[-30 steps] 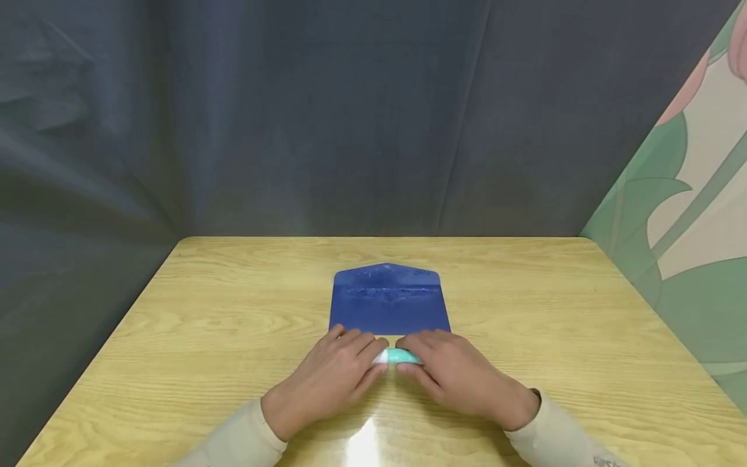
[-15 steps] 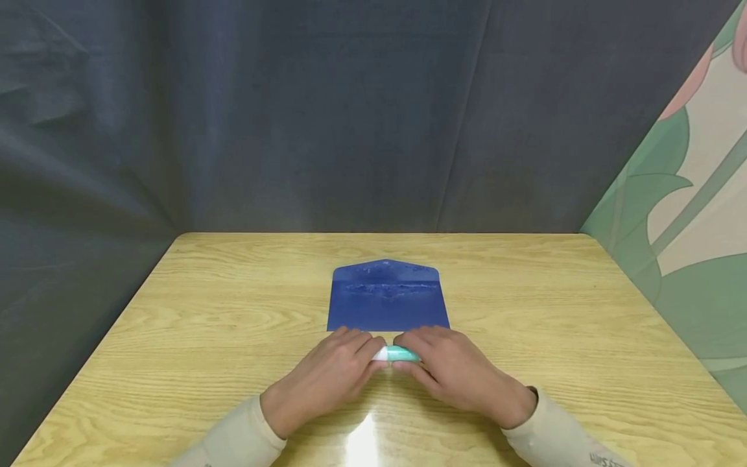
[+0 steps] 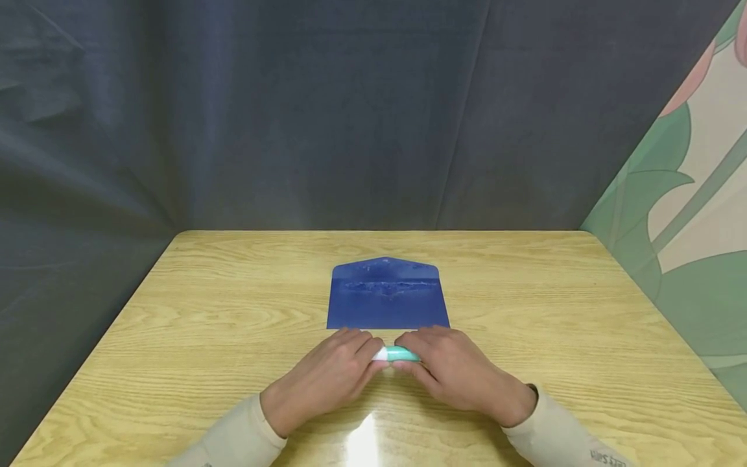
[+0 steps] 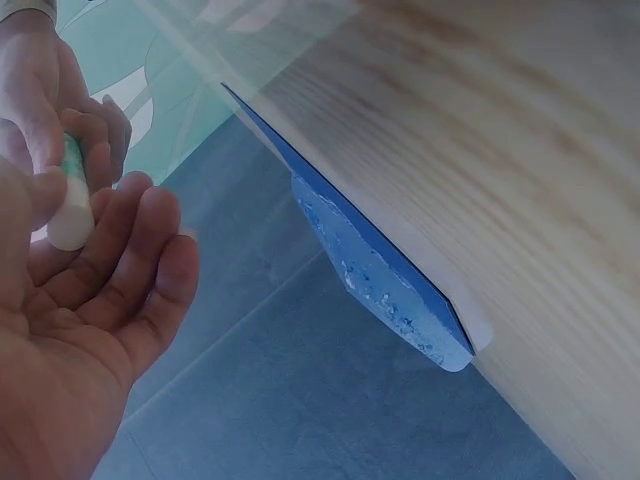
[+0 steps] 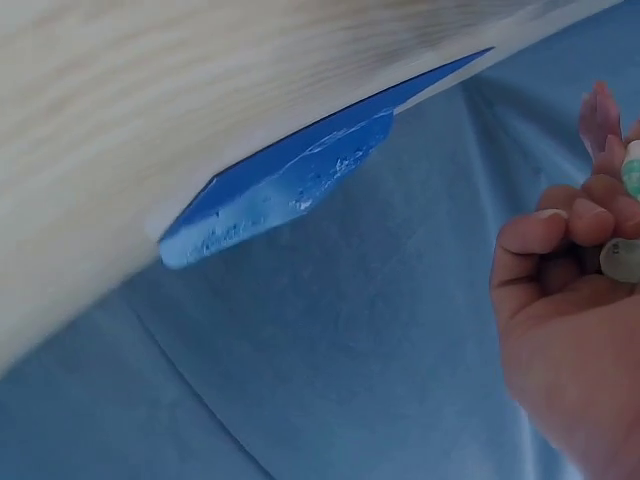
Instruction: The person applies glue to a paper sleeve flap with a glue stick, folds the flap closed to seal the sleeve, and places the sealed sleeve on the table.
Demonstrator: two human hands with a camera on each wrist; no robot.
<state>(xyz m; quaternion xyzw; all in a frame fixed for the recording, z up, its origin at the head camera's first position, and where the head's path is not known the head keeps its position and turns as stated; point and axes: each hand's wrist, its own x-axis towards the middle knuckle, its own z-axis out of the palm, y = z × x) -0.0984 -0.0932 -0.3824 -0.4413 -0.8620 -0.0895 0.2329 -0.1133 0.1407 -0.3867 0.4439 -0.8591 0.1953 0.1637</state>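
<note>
In the head view, a small white-and-mint-green glue stick [image 3: 401, 353] lies crosswise between both hands at the front middle of the table. My left hand [image 3: 335, 370] pinches its white end between thumb and fingers. The green part is gripped by my right hand [image 3: 452, 366]; both ends are covered by fingers. Just beyond the fingertips, a blue envelope [image 3: 386, 308] lies with its flap unfolded away from me, whitish marks along the fold. The left wrist view shows the white end [image 4: 70, 220] up close. A pale round end [image 5: 622, 260] shows inside the right hand's curled fingers.
The wood-grain table [image 3: 204, 324] reaches back to a dark grey curtain [image 3: 327, 117], which also hangs at the left. A flower-patterned wall or cloth [image 3: 700, 259] borders the right side. Light glares on the tabletop near the front.
Both hands keep hold of the glue stick, with hardly any finger movement. The head view tilts slightly, so the table and envelope appear a little higher.
</note>
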